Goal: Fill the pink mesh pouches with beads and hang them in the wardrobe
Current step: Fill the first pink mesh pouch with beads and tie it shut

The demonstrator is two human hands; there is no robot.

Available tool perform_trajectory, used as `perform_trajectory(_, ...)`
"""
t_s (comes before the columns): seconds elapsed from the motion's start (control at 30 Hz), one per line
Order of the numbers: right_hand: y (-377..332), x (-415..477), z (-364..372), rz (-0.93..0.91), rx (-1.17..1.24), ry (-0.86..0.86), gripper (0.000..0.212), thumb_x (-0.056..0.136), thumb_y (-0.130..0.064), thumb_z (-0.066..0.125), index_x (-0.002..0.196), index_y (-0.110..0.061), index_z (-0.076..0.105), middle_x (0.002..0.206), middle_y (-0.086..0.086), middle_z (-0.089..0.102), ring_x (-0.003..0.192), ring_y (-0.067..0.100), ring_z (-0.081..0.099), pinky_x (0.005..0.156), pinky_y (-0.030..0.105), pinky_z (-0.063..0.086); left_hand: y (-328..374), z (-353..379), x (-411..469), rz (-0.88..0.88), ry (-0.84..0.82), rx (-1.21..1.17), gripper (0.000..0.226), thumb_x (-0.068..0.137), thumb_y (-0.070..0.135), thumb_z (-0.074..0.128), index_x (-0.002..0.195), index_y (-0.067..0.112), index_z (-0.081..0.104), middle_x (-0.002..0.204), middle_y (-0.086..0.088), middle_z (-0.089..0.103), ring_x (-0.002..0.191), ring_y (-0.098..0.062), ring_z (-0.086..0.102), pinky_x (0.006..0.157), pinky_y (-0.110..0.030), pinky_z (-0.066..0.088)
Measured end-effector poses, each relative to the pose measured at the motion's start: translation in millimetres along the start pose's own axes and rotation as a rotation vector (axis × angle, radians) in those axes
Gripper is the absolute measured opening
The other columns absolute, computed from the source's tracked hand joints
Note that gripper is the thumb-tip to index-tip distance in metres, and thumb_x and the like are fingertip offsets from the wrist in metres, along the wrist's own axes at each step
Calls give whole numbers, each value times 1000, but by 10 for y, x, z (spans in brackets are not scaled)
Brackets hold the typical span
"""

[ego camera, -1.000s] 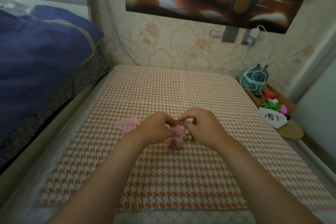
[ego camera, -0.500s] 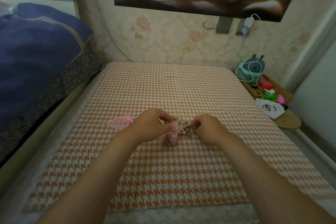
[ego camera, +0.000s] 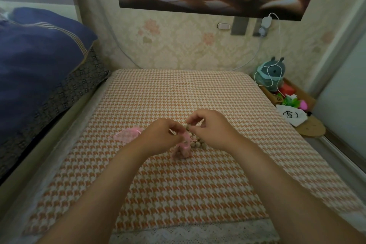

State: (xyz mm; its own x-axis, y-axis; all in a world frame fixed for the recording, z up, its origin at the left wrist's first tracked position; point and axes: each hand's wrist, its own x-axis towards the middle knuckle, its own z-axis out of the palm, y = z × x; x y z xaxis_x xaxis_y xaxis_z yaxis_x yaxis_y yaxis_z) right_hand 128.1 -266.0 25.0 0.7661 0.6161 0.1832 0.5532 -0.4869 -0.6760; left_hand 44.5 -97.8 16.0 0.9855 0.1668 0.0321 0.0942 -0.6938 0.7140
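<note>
On the orange houndstooth mat (ego camera: 178, 180), my left hand (ego camera: 158, 137) pinches the top of a pink mesh pouch (ego camera: 183, 147) that hangs down onto the mat. My right hand (ego camera: 213, 129) is raised just right of it, with thumb and forefinger pinched on a tan bead (ego camera: 188, 127) near the pouch's mouth. A small pile of tan wooden beads (ego camera: 198, 142) lies under my right hand, partly hidden by it. A second pink mesh pouch (ego camera: 128, 133) lies flat on the mat to the left of my left hand.
A bed with a dark blue quilt (ego camera: 37, 65) runs along the left. At the right stands a wooden box (ego camera: 293, 93) with a teal plush toy (ego camera: 270, 73), colourful bits and a white cloth bag (ego camera: 291, 116). A charger cable (ego camera: 279, 45) hangs from the wall.
My right hand dipped to the bead pile, then rose back toward the pouch's mouth with a bead. My left hand kept hold of the pouch. The camera tilted slightly.
</note>
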Motion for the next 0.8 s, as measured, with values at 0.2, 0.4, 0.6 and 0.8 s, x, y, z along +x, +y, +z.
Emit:
perform_trajectory(0.2,-118,-84,61,-66,-138,-53,10,88,-37,74,98,-33,75,93,-18,71,70,-6,56,69,21,45,0,-20,-55,54,-6,-21,20,88,22,67,107,26,74,79,21,66,63,8,59,59,-10,41)
perform_trajectory(0.4,-102,-87,16,-109,-307,-141,20,95,-24,60,97,-37,74,108,-15,57,81,0,51,76,31,50,-84,-19,-67,33,-32,-82,29,84,15,66,109,28,73,97,17,71,85,3,65,80,-25,54)
perform_trajectory(0.6,-30,-125,9,-96,-395,-231,12,88,-33,72,99,-35,77,104,-17,65,79,0,57,78,33,55,-162,89,-89,52,-95,-173,87,65,26,90,137,32,41,116,16,57,106,1,57,81,-18,53)
perform_trajectory(0.8,-14,-105,1,-89,-355,-164,6,86,-34,75,88,-39,77,89,-22,61,81,0,57,76,28,52,-249,313,-33,67,-47,-108,61,63,20,90,111,36,55,92,20,66,82,4,63,63,-4,43)
